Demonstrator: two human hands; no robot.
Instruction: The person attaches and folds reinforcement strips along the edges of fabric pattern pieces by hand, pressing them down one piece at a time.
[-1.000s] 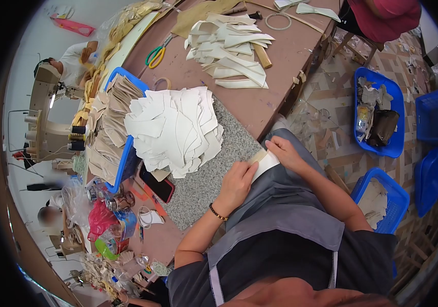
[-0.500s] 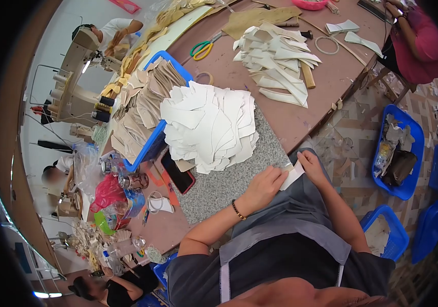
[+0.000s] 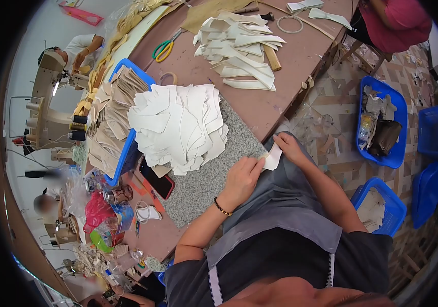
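Note:
My left hand [image 3: 242, 179], with a beaded bracelet at the wrist, pinches one edge of a small white cut piece [image 3: 272, 159]. Opposite it, my right hand [image 3: 289, 147] grips the upper end of the same piece. Both hands are over my lap at the corner of a speckled stone slab [image 3: 237, 127]; whether the piece touches the slab I cannot tell. A big heap of similar white pieces [image 3: 175, 128] lies on the slab. By the heap's lower left is a dark phone with a red edge [image 3: 158, 181].
A blue basket [image 3: 122, 158] of beige pieces stands left of the heap. Beyond lie green-and-yellow-handled scissors [image 3: 163, 51] and another pile of off-white pieces [image 3: 242, 43]. Blue bins [image 3: 399, 153] stand on the floor at right. Co-workers sit around, one in a pink top [image 3: 400, 25].
The whole view has shifted as my head turned. Both hands still hold the white piece, which is now tilted differently and shows more of its surface between them.

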